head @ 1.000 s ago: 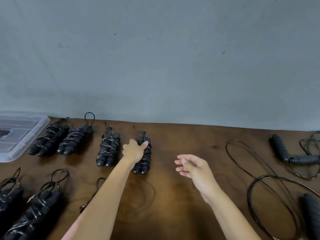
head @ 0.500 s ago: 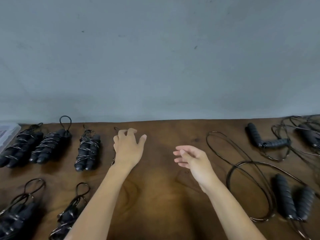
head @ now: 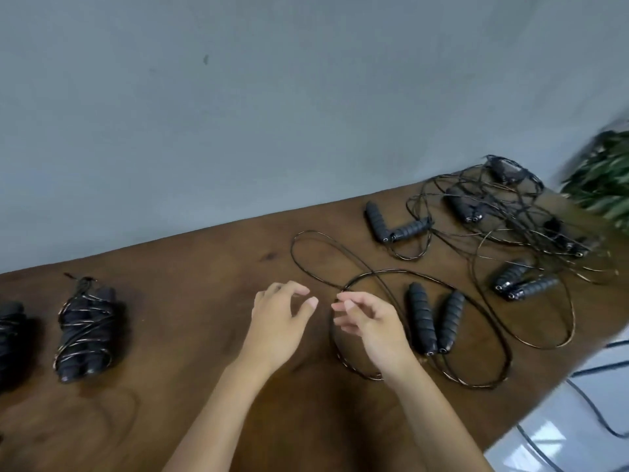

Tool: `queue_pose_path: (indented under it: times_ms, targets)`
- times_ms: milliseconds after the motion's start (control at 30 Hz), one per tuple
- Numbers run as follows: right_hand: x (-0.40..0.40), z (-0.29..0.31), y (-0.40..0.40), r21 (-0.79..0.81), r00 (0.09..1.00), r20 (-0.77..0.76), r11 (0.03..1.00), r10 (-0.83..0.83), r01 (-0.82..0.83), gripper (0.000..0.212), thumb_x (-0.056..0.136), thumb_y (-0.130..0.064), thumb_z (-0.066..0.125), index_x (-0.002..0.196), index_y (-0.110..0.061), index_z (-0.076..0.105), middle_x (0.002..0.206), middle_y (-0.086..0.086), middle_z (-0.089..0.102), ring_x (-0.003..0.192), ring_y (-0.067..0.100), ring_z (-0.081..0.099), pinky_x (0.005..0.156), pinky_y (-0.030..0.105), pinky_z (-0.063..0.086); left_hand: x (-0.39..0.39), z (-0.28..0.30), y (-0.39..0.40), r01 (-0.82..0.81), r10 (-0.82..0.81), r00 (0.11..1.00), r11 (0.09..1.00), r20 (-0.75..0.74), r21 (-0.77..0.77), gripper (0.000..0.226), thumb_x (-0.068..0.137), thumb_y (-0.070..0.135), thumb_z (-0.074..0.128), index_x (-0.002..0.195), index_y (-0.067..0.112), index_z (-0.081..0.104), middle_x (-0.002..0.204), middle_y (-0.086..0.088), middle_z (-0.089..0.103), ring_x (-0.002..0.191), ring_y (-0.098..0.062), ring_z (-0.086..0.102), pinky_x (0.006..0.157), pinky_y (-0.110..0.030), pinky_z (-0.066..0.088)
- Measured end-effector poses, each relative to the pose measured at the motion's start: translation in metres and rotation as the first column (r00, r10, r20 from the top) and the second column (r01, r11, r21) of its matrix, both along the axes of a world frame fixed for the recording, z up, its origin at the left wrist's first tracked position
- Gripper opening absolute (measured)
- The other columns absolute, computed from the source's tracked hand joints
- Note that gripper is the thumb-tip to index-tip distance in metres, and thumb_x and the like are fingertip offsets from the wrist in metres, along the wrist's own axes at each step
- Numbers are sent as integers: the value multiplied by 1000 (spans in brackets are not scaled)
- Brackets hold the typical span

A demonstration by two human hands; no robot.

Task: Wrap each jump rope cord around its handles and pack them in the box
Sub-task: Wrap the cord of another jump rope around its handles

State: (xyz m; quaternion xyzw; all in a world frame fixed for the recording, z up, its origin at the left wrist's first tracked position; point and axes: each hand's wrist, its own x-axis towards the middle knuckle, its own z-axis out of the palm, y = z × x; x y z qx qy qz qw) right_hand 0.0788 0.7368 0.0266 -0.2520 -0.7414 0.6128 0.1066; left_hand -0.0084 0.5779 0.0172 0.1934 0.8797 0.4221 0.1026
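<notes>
Both hands, left hand [head: 277, 320] and right hand [head: 369, 321], hover loosely spread, empty, beside unwrapped rope handles [head: 434, 321].

At the left picture edge, left of the wrapped bundle [head: 85, 332], 1 more wrapped rope [head: 10, 330] is cut off, only its right part showing. Far right of that bundle, the tangled pile of ropes [head: 510, 212] is blurred, so its cords and handles cannot be told apart or counted, and the green plant [head: 604, 175] beyond it is smeared and cropped. The right hand [head: 369, 327] hides part of the loose cord [head: 374, 277].
</notes>
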Motion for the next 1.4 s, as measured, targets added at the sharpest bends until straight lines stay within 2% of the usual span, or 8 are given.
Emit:
queue_pose_path:
  times_ms: [167,300,433,633,867,1000,1167,1400]
  targets:
    - [21,-8,57,20,995,-28,995,-94,95,23,106,-11,51,109,-18,73,96,-3,77,86,13,74,76,20,59,18,-5,66,79,-80,997,995,13,54,18,101,36,64,116,29,72,111,16,64,115,-8,55,94,-23,41]
    - [37,-14,103,104,943,-41,938,-329,332,17,101,-10,60,105,-20,74,94,-9,75,87,5,70,82,21,56,35,-2,118,107,-111,993,991,43,82,13,100,33,66,110,27,73,103,16,71,103,-1,63,91,-21,48]
    - [50,-25,148,215,856,63,845,-513,490,26,97,-13,67,121,-22,63,117,-7,65,104,11,62,91,28,49,52,0,163,141,-142,985,990,97,12,20,103,37,64,116,25,72,104,16,70,94,4,62,74,-5,41]
    - [47,-45,179,167,859,277,902,-431,399,55,95,-28,72,141,-10,49,138,10,55,120,27,56,93,32,42,64,-10,209,80,-50,979,986,196,-148,39,101,45,65,125,15,68,117,0,70,104,-15,65,81,-23,47]
    - [35,-55,189,142,910,271,949,-312,283,61,91,-17,75,145,-13,48,133,5,61,120,24,61,100,40,54,72,-20,233,12,21,980,987,198,-163,33,98,35,72,126,18,64,110,5,65,91,-7,58,62,-8,39]
    - [38,-38,199,51,961,125,969,-247,242,45,91,-8,71,133,-21,60,117,-11,66,109,8,62,90,24,49,69,-19,235,-50,58,975,998,215,-44,24,98,30,70,121,30,65,113,9,67,100,-7,63,76,-18,50]
    - [30,12,216,-98,993,-68,991,-95,89,42,92,-1,68,125,-26,63,111,-8,71,101,6,68,72,13,52,54,-1,236,-129,25,948,942,319,309,21,94,34,72,110,47,67,114,5,72,106,-19,72,90,-52,62]
    - [18,77,218,-183,972,-235,981,24,-69,43,94,-5,68,131,-24,63,109,-6,78,102,8,72,86,26,54,47,51,234,-165,56,978,796,200,583,25,102,24,67,126,30,68,114,7,72,106,-5,68,87,-20,55]
